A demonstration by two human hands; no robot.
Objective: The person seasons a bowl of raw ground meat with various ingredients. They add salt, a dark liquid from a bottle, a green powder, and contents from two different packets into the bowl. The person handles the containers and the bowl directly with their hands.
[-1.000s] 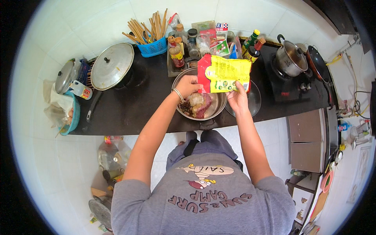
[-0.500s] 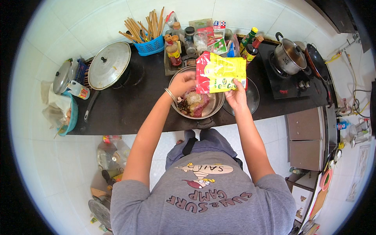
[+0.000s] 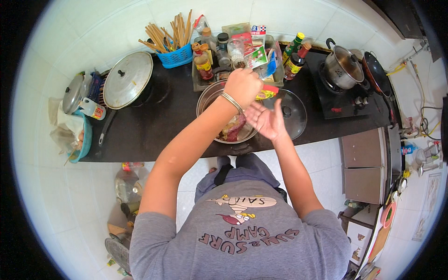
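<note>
left hand closed in a fist around a red and yellow seasoning packet, raised over the far rim of a metal bowl on the dark countertop; thin bangle around that wrist. packet poking out to the right of the fist, just above the glass lid lying beside the bowl. right hand open, fingers spread, palm up, holding nothing, hovering over the near right edge of the bowl, just below the packet. reddish pieces of raw meat showing inside the bowl beneath the forearm. behind the bowl, a tray of bottles and jars, touching or nearly touching the bowl's far side; two dark sauce bottles to its right. blue basket of chopsticks against the tiled wall. large round steel lid over a pan at the left, smaller lidded pot further left. steel pot on a gas stove at the right, dark wok next to it.
</note>
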